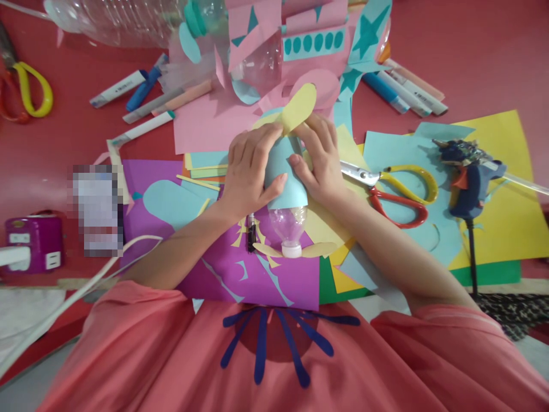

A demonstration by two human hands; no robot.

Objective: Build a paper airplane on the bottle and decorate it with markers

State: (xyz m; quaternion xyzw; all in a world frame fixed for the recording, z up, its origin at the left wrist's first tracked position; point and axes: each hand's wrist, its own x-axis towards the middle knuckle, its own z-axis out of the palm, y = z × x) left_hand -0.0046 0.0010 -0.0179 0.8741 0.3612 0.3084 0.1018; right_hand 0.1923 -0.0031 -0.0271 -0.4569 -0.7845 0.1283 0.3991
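A clear plastic bottle lies with its white cap toward me, its body wrapped in light blue paper. My left hand closes round the left side of the wrapped bottle, thumb on the paper. From the right, my right hand grips the same bottle, fingers near its far end. A yellow paper wing sticks up at the fingertips of both hands. Thin pale yellow paper blades spread on both sides of the cap. Scissors with yellow and red handles lie right of my right hand.
A blue glue gun rests on the right over yellow paper. Purple paper with scraps lies in front of me. Several markers, a large bottle and a pink paper craft are farther back. A white cable crosses at left.
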